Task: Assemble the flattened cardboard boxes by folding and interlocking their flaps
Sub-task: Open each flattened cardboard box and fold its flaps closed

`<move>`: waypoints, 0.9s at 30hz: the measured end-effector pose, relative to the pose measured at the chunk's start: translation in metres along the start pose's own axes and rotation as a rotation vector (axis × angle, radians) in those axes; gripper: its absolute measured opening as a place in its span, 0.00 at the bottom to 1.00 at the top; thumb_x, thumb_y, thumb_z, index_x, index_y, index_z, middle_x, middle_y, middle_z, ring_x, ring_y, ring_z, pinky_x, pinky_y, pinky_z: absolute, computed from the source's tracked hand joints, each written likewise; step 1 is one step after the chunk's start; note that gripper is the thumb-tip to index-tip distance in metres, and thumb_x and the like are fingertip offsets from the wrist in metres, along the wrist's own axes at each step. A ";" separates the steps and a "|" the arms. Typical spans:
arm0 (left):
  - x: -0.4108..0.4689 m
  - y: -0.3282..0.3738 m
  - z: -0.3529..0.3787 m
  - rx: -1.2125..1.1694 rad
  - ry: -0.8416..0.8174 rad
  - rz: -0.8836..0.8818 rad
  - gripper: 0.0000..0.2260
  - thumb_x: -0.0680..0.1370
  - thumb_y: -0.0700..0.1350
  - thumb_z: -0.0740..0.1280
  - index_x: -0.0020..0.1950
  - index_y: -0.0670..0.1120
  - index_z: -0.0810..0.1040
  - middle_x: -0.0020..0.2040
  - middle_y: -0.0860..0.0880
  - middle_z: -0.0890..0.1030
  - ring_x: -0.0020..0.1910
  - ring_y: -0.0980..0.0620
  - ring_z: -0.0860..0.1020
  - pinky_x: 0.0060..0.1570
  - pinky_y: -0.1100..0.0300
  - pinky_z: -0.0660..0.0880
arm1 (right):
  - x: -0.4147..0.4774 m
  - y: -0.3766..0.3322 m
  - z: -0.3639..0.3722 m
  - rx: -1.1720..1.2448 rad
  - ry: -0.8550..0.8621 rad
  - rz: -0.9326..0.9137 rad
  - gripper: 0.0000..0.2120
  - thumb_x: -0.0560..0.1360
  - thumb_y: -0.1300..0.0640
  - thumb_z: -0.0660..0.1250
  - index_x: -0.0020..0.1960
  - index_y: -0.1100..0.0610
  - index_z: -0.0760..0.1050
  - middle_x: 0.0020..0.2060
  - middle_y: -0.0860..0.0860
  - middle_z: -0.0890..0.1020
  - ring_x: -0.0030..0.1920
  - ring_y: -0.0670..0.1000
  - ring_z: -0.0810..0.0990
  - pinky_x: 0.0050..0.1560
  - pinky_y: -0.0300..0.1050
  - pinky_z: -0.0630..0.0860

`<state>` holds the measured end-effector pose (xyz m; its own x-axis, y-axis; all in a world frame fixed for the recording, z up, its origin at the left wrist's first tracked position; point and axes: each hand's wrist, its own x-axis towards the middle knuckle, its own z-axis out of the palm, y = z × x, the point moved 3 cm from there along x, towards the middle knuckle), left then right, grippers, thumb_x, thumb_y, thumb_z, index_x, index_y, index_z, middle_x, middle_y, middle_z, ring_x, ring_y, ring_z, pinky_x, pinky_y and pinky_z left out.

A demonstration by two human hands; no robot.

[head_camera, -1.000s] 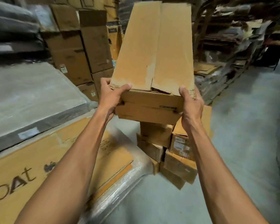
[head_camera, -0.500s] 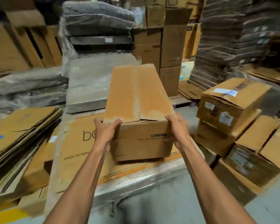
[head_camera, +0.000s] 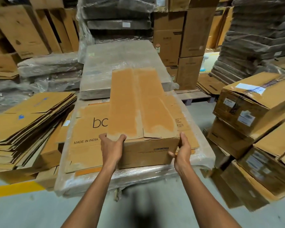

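Warehouse stacks of cartons surround a plastic-wrapped pallet surface (head_camera: 138, 180), where the long brown cardboard box (head_camera: 138, 104) lies lengthwise. Left hand (head_camera: 111, 145) and right hand (head_camera: 182, 151) clasp its near corners, fingers (head_camera: 171, 154) curled round the edges. Probably empty, it should be light yet flexible, and stiffest at the corners.

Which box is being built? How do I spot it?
Find the middle plastic-wrapped stack, topped by a MADE IN INDIA sheet. On it lies a long box, left hand and right hand at its near corners. Neighbouring boxes carry white labels; its top is bare orange.
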<state>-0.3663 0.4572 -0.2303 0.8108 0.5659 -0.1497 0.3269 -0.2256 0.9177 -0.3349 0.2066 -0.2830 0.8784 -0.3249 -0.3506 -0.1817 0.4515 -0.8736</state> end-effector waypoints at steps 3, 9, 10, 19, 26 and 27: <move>-0.011 0.007 0.003 0.255 0.155 0.286 0.35 0.79 0.54 0.70 0.80 0.46 0.57 0.79 0.44 0.60 0.78 0.40 0.61 0.75 0.39 0.60 | 0.004 0.052 -0.029 0.205 0.177 0.191 0.13 0.83 0.49 0.63 0.62 0.55 0.78 0.51 0.50 0.80 0.49 0.50 0.79 0.44 0.49 0.79; -0.034 0.025 0.040 0.633 -0.117 0.781 0.32 0.81 0.60 0.63 0.82 0.54 0.55 0.83 0.53 0.51 0.82 0.51 0.45 0.79 0.43 0.38 | -0.011 0.129 -0.020 0.324 -0.083 0.716 0.18 0.81 0.47 0.65 0.36 0.51 0.64 0.26 0.49 0.65 0.28 0.49 0.66 0.37 0.44 0.65; -0.037 0.027 0.046 0.693 -0.175 0.814 0.31 0.82 0.60 0.62 0.82 0.55 0.54 0.84 0.53 0.50 0.82 0.52 0.44 0.79 0.41 0.39 | -0.011 0.132 -0.013 0.374 -0.094 0.715 0.18 0.81 0.44 0.65 0.37 0.51 0.66 0.28 0.50 0.68 0.32 0.50 0.70 0.44 0.47 0.72; -0.029 0.023 0.062 1.048 -0.294 0.859 0.32 0.83 0.60 0.58 0.83 0.56 0.46 0.84 0.50 0.43 0.82 0.45 0.40 0.77 0.35 0.40 | 0.001 0.139 0.021 0.544 -0.107 0.632 0.18 0.79 0.36 0.65 0.47 0.52 0.75 0.33 0.49 0.80 0.39 0.49 0.82 0.54 0.55 0.73; 0.008 0.093 0.044 1.020 -0.049 1.051 0.33 0.79 0.63 0.62 0.80 0.53 0.59 0.80 0.47 0.63 0.79 0.44 0.61 0.74 0.38 0.54 | -0.012 0.113 0.064 0.576 0.031 0.535 0.36 0.68 0.44 0.78 0.71 0.55 0.73 0.62 0.54 0.81 0.59 0.56 0.79 0.61 0.57 0.75; 0.017 0.111 0.040 1.000 -0.024 1.072 0.32 0.78 0.64 0.62 0.79 0.53 0.61 0.79 0.48 0.66 0.77 0.45 0.64 0.73 0.39 0.56 | -0.014 0.103 0.075 0.609 0.044 0.518 0.38 0.66 0.46 0.80 0.72 0.54 0.72 0.63 0.55 0.81 0.62 0.58 0.78 0.67 0.59 0.73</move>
<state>-0.2971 0.4097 -0.1454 0.8818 -0.2340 0.4094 -0.2392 -0.9702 -0.0394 -0.3333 0.3198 -0.3431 0.7280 0.0238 -0.6852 -0.2774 0.9242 -0.2626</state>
